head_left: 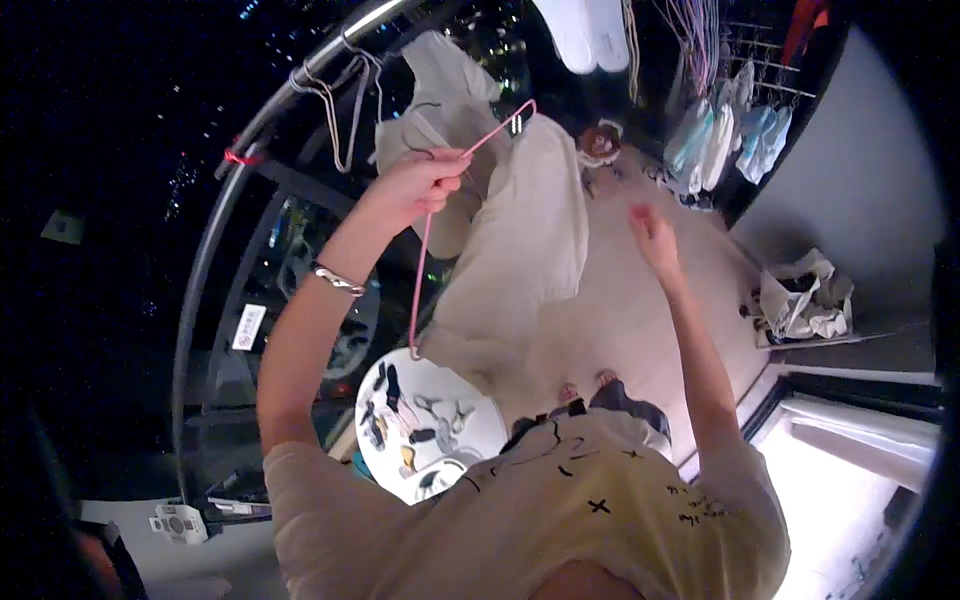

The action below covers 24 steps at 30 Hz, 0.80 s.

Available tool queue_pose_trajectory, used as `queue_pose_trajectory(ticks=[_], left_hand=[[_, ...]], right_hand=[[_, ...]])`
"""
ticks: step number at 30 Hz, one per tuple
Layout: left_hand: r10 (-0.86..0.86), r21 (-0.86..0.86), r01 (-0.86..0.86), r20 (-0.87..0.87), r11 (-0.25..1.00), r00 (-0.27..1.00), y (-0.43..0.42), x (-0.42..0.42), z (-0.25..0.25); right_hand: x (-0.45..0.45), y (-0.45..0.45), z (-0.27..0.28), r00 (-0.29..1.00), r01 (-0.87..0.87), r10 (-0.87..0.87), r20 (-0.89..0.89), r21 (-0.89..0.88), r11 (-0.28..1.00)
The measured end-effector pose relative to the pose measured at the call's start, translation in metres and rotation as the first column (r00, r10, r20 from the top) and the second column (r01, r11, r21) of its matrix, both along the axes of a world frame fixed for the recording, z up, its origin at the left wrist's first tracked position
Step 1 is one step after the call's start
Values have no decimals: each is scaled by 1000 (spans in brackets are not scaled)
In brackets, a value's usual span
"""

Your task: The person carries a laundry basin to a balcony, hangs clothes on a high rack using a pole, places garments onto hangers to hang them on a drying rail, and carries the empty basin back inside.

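A pink hanger is up in front of the person, gripped in the left hand, and a long pale garment hangs down beside and behind it; whether it is fully caught on the bar cannot be told. The right hand is apart from both, with nothing visible in it; blur hides how far its fingers are curled. The step in hand looks like handling the garment on its hanger, and the next move likely calls for a steady grip and a clear path to the rail. There, bare hangers and pale clothes crowd the near stretch and could snag it. Below, the hanger's low end nears the round desk, strewn with small items. A bag sits well off to the right.
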<state>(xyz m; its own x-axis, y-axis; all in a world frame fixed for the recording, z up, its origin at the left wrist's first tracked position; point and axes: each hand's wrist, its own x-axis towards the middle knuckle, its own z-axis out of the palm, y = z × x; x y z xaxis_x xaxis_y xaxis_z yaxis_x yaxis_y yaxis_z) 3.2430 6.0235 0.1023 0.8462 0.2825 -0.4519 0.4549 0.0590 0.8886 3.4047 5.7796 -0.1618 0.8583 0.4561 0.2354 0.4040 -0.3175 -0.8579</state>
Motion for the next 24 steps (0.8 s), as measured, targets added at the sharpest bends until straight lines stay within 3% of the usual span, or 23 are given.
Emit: queue_pose_trajectory(ticks=[1, 2, 3, 6, 7, 8, 9, 11, 13, 15, 18, 22, 24], left_hand=[[21, -14, -20, 32, 1000, 999, 10, 9, -1], [32, 10, -33, 61, 999, 998, 15, 17, 0], [45, 30, -48, 91, 998, 995, 19, 24, 2], [52, 144, -77, 174, 987, 983, 46, 47, 1], [81, 193, -120, 196, 974, 977, 49, 55, 5], [109, 239, -162, 220, 957, 969, 53, 63, 9], [114, 275, -178, 235, 945, 965, 58, 71, 13], [122, 339, -210, 261, 917, 958, 71, 88, 20], [149, 339, -239, 271, 910, 951, 98, 109, 23], [223, 326, -313, 286, 892, 932, 113, 129, 31], [282, 355, -375, 287, 856, 915, 126, 149, 44], [278, 312, -368, 298, 876, 913, 159, 172, 40], [364, 242, -447, 322, 861, 874, 163, 182, 37]], right_hand=[[-7, -17, -30, 998, -56, 55, 23, 16, 998], [-16, -34, -56, 994, -82, 87, -74, 63, 995], [-32, -56, -45, 982, -82, 60, -178, -120, 989], [-55, -123, -131, 943, -102, 66, -326, -93, 990], [-61, -151, -177, 957, -106, 76, -279, -96, 990], [-78, -171, -163, 950, -40, -13, -313, -163, 986], [-83, -197, -200, 979, -63, 18, -205, -215, 975], [-108, -225, -169, 958, 34, -135, -253, -368, 929], [-123, -259, -209, 945, 98, -203, -256, -369, 924], [-139, -279, -215, 912, 152, -323, -255, -521, 840], [-162, -298, -223, 933, 151, -323, -156, -646, 748], [-189, -308, -218, 923, 64, -281, -264, -614, 787], [-200, -315, -226, 930, 28, -249, -271, -621, 783]])
